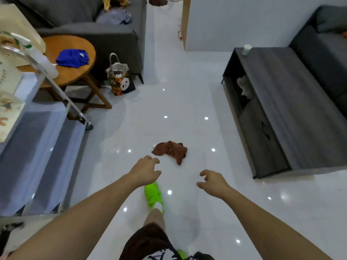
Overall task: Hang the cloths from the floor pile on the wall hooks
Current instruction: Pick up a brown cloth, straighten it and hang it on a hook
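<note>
A crumpled brown cloth point(171, 151) lies alone on the white tiled floor in the middle of the view. My left hand point(145, 170) hovers just short of it, down and to its left, fingers loosely curled and holding nothing. Further right and lower, my right hand point(213, 182) is also empty with relaxed, slightly bent fingers, well apart from the cloth. A blue cloth point(72, 58) rests on the round wooden table point(75, 72) at upper left. No wall hooks are in view.
A grey low cabinet point(285, 109) stands on the right, a grey sofa point(105, 34) at the back left with clothes on it. A patterned bag point(121, 79) sits by the table. A metal-framed rack point(62, 96) lies along the left. My green shoe point(154, 196) is under my left hand.
</note>
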Motion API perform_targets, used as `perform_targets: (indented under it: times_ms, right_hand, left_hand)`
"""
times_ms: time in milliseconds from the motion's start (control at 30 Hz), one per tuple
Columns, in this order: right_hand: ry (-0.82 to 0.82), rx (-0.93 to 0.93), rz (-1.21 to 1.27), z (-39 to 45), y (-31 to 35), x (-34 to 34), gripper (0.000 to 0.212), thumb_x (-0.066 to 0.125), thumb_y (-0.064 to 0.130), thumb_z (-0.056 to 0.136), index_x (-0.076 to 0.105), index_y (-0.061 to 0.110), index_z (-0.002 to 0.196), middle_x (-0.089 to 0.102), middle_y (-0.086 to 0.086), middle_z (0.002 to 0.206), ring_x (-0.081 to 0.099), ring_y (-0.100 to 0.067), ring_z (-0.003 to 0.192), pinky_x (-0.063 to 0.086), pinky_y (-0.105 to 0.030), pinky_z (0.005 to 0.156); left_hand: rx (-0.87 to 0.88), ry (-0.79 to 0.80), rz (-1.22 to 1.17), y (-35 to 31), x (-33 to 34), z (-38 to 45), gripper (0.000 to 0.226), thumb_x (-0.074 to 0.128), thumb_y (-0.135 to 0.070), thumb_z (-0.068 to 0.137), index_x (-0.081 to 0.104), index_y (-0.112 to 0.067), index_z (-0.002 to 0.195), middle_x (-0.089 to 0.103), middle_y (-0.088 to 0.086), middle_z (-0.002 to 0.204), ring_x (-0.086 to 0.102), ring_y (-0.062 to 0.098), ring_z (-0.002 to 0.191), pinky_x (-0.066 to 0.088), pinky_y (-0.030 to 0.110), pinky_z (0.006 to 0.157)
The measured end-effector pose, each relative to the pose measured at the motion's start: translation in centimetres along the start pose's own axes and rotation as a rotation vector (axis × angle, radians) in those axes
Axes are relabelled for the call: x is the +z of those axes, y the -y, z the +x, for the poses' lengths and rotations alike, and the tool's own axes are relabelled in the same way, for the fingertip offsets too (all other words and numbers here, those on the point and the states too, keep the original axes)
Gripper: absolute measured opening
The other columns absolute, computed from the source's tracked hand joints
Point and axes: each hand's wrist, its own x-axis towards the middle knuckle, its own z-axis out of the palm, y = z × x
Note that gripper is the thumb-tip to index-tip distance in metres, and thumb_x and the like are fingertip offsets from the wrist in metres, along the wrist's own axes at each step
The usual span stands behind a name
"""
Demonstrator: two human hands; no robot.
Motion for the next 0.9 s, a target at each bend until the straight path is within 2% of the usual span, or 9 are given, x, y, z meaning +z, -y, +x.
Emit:
perform_targets:
  times_ms: [133,300,433,533,667,767,900]
  right_hand:
    - [0.037,0.059,-0.023,5.4,3.6,-2.0,0.053,0.067,0.034,0.091,0.052,0.018,0.14,0.06,-0.007,0.129,0.058,-0.016,0.096,0.051,-0.027,0.09]
    - [0.07,0.125,-0.039,12.0,7.5,-3.5,0.051,0.067,0.035,0.092,0.054,0.018,0.138,0.06,-0.007,0.131,0.062,-0.021,0.11,0.049,-0.026,0.091]
    - [0.072,0.179,-0.018,17.7,9.6,-3.9,0.045,0.067,0.033,0.092,0.058,0.017,0.133,0.064,-0.008,0.123,0.064,-0.022,0.105,0.05,-0.027,0.09]
    - [0.085,0.226,-0.008,21.9,9.6,-3.8,0.041,0.067,0.032,0.091,0.062,0.016,0.129,0.064,-0.004,0.11,0.064,-0.022,0.103,0.05,-0.028,0.089]
    - [0.08,0.269,-0.006,29.2,7.9,-2.3,0.036,0.068,0.028,0.089,0.067,0.016,0.122,0.062,0.002,0.095,0.062,-0.02,0.099,0.045,-0.024,0.086]
    - [0.089,0.27,-0.015,37.1,5.0,0.1,0.032,0.067,0.026,0.089,0.069,0.016,0.12,0.068,-0.003,0.1,0.062,-0.022,0.105,0.038,-0.021,0.079]
    - [0.165,0.279,-0.055,47.7,0.7,4.1,0.033,0.068,0.027,0.089,0.07,0.015,0.119,0.071,-0.008,0.114,0.061,-0.027,0.113,0.043,-0.03,0.095]
  left_hand:
    - [-0.053,0.038,-0.146,1.4,-2.9,5.8,0.051,0.061,-0.037,0.094,0.051,-0.021,0.142,0.045,0.011,0.144,0.047,0.026,0.132,0.036,0.029,0.106]
    - [-0.14,0.081,-0.254,4.5,-5.5,11.7,0.048,0.064,-0.036,0.093,0.056,-0.021,0.138,0.052,0.01,0.137,0.052,0.024,0.126,0.038,0.029,0.102]
    - [-0.226,0.132,-0.315,7.4,-6.4,16.7,0.046,0.065,-0.034,0.092,0.059,-0.019,0.135,0.055,0.011,0.136,0.053,0.026,0.124,0.04,0.029,0.1]
    - [-0.286,0.16,-0.367,8.9,-5.9,20.2,0.044,0.066,-0.034,0.092,0.061,-0.019,0.133,0.058,0.011,0.132,0.058,0.027,0.117,0.046,0.032,0.098]
    - [-0.342,0.18,-0.402,10.3,-2.8,25.0,0.042,0.066,-0.035,0.092,0.061,-0.022,0.132,0.059,0.008,0.13,0.06,0.024,0.11,0.046,0.031,0.095]
    - [-0.385,0.173,-0.445,11.7,1.7,29.9,0.04,0.066,-0.031,0.093,0.062,-0.021,0.132,0.06,0.008,0.128,0.06,0.024,0.112,0.042,0.028,0.093]
    - [-0.508,0.168,-0.493,13.1,8.2,35.3,0.038,0.066,-0.03,0.093,0.063,-0.022,0.13,0.061,0.007,0.126,0.062,0.023,0.107,0.042,0.027,0.091]
